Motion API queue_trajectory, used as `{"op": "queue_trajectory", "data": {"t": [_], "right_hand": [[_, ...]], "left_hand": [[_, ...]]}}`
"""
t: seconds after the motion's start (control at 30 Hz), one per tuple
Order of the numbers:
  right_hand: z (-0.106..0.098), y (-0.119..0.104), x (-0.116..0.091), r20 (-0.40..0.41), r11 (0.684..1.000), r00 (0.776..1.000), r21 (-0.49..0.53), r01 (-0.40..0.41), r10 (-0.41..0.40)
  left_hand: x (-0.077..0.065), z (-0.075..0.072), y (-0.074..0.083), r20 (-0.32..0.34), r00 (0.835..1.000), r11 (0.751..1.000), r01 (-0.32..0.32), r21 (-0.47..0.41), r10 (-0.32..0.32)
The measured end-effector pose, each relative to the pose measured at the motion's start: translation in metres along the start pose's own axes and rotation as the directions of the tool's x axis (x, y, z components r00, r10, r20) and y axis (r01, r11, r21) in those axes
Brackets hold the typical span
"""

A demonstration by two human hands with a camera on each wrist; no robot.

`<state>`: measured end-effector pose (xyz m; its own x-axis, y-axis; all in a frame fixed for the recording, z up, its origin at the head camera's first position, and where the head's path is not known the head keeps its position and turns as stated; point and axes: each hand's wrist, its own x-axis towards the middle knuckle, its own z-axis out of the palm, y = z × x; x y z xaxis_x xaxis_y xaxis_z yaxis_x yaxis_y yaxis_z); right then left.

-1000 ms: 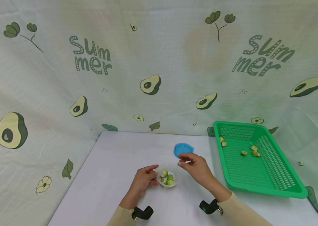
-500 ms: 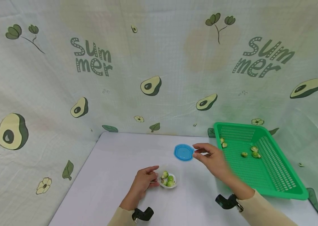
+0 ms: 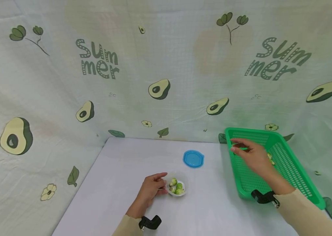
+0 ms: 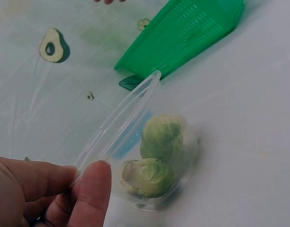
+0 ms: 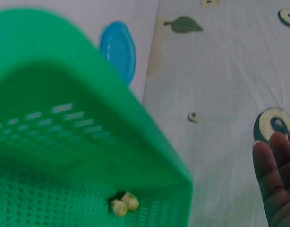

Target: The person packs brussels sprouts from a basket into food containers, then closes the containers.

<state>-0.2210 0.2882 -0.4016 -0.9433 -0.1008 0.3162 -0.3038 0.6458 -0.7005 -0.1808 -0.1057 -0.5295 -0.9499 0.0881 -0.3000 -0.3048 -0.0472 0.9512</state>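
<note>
My left hand (image 3: 151, 190) pinches the rim of a clear round plastic container (image 4: 117, 124), thumb and finger on its edge in the left wrist view. Inside the container lie several Brussels sprouts (image 3: 179, 186). My right hand (image 3: 252, 157) is over the left side of a green plastic basket (image 3: 241, 188), fingers loosely bent, and nothing shows between them. In the right wrist view, a pair of Brussels sprouts (image 5: 120, 207) lies in a corner of the basket. More sprouts (image 3: 270, 159) in it are partly covered by the right hand.
A blue lid (image 3: 193, 159) lies flat on the white table (image 3: 124, 170), behind the container and left of the basket. Behind the table hangs a cloth (image 3: 183, 124) printed with avocados. The basket stands at the table's right side.
My right hand has moved from beside the container, past the blue lid, to the right and over the basket. My left hand keeps its grip on the container, which stays in place.
</note>
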Motion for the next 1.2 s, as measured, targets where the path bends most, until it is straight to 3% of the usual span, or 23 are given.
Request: {"op": "queue_trajectory", "data": {"t": [0.23,0.47,0.77,1.0,1.2], "right_hand": [[-0.021,0.056,0.012,0.015,0.999,0.999,-0.005,0.040,-0.040],[-0.037,0.088,0.023,0.123,0.993,0.989,-0.091,-0.069,0.080],[-0.046,0.139,0.023,0.215,0.983,0.965,-0.142,-0.120,0.149],[-0.048,0.161,0.025,0.280,0.964,0.937,-0.218,-0.149,0.208],[-0.048,0.174,0.024,0.332,0.963,0.913,-0.203,-0.176,0.236]], "left_hand": [[0.001,0.003,0.003,0.000,1.000,1.000,-0.001,0.000,0.001],[0.002,0.004,0.005,-0.004,1.000,1.000,0.000,0.004,0.000],[0.002,0.005,0.005,-0.021,1.000,1.000,0.012,0.008,-0.012],[0.000,0.005,0.005,-0.033,0.999,1.000,0.022,0.014,-0.021],[0.000,0.005,0.006,-0.040,0.999,1.000,0.025,0.018,-0.025]]}}
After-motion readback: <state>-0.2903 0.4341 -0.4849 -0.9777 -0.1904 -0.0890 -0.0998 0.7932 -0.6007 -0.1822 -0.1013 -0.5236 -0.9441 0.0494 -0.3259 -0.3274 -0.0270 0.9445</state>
